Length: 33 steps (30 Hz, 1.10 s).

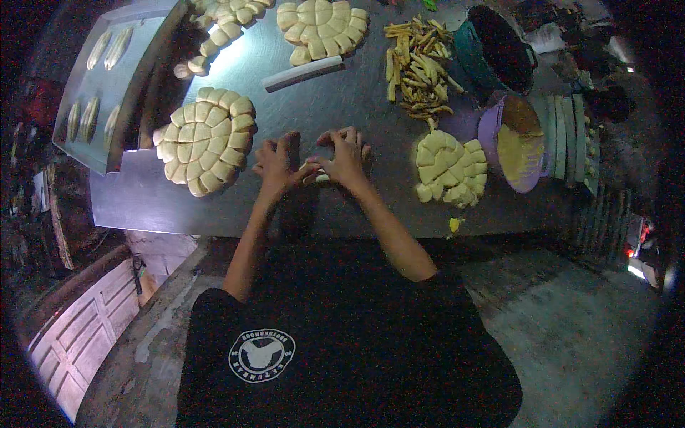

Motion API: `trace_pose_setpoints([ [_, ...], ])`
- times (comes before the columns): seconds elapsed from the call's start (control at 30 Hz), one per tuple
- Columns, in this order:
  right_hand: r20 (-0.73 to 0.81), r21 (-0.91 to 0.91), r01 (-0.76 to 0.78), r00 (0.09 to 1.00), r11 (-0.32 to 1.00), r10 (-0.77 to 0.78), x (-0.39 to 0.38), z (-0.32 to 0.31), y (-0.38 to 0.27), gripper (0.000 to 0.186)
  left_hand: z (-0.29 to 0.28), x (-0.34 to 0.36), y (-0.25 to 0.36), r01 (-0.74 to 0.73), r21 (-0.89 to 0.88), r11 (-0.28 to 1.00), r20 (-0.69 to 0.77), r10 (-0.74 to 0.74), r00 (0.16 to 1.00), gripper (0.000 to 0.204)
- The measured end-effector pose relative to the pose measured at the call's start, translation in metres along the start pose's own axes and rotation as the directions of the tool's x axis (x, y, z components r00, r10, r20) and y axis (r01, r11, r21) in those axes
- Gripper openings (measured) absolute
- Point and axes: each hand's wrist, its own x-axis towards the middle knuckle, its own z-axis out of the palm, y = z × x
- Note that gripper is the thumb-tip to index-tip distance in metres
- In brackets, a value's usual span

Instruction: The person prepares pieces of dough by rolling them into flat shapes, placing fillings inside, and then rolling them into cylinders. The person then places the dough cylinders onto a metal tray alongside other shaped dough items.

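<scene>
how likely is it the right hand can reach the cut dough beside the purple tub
Likely yes: only tabletop shows between the right hand and the cut dough, with nothing blocking.

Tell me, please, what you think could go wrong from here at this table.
The small pale piece, partly hidden between the left grip and right grip, might get squashed unevenly. The loose yellow strips lie close to the cut dough on the right and could stick to it. The yellow scrap sits near the front edge of the table and might fall.
</scene>
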Motion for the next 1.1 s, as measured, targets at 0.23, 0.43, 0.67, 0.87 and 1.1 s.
trace_pose_setpoints([
  [0.23,-0.110,0.023,-0.178,0.978,0.984,0.179,-0.033,-0.002,0.018,0.052,0.016,-0.009,-0.001,0.096,-0.024,0.995,-0.140,-0.099,0.985,0.098],
  [0.43,-0.106,0.110,-0.307,0.942,0.945,0.319,-0.025,-0.004,0.028,0.060,0.001,0.000,0.018,0.206,-0.051,0.977,-0.099,-0.211,0.972,0.105],
  [0.67,-0.149,-0.032,-0.308,0.942,0.951,0.300,-0.044,0.009,0.023,0.063,0.025,-0.014,0.014,0.166,-0.068,0.984,-0.131,-0.174,0.976,0.106],
  [0.87,-0.113,-0.023,-0.336,0.937,0.942,0.331,-0.031,0.000,0.024,0.067,0.009,-0.012,0.017,0.206,-0.064,0.976,-0.107,-0.212,0.971,0.098],
  [1.1,-0.034,0.144,-0.231,0.971,0.962,0.238,0.000,-0.010,0.023,0.064,0.003,-0.012,0.007,0.198,-0.043,0.979,-0.265,-0.203,0.943,0.098],
])
